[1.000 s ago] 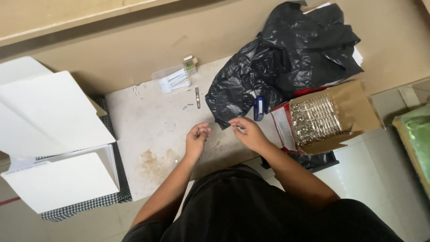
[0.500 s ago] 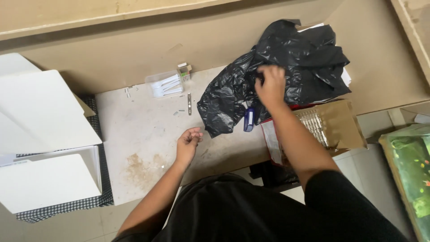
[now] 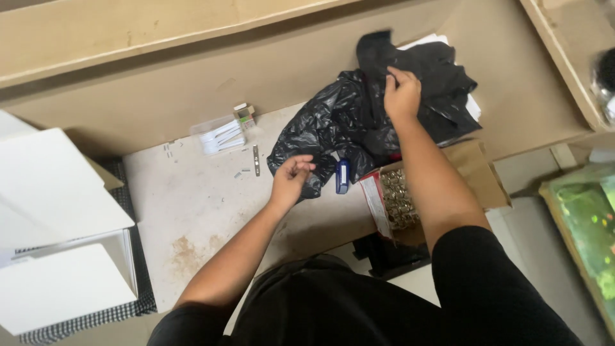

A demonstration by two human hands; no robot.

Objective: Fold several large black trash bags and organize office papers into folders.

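- The fingers of the left hand are curling loosely inward above the table, tips drawn close together; whether anything small is pinched between them is too fine to tell.
- The fingers of the right hand are lying spread and bent on the black plastic bag, pressing into its crumpled film; a firm grip is not showing.
- One white table is carrying the work, stained brown near its front edge.
- Two white boxes are sitting at the near left, stacked on a checked cloth.
- One brown carton is standing open at the near right, under the right forearm; it is holding a packed mass of small metallic pieces, too many and too small to count.
- One small blue object is lying just beside the carton, touching the bag's lower edge, between the two hands.
- One black plastic bag is spreading across the far right of the table; its contents are hidden, and white sheets are showing from beneath its far edge.
- One clear packet is lying farther left, holding white strips, with one small box touching its far end.
- One thin metal strip and a few tiny scattered bits are lying near that packet.
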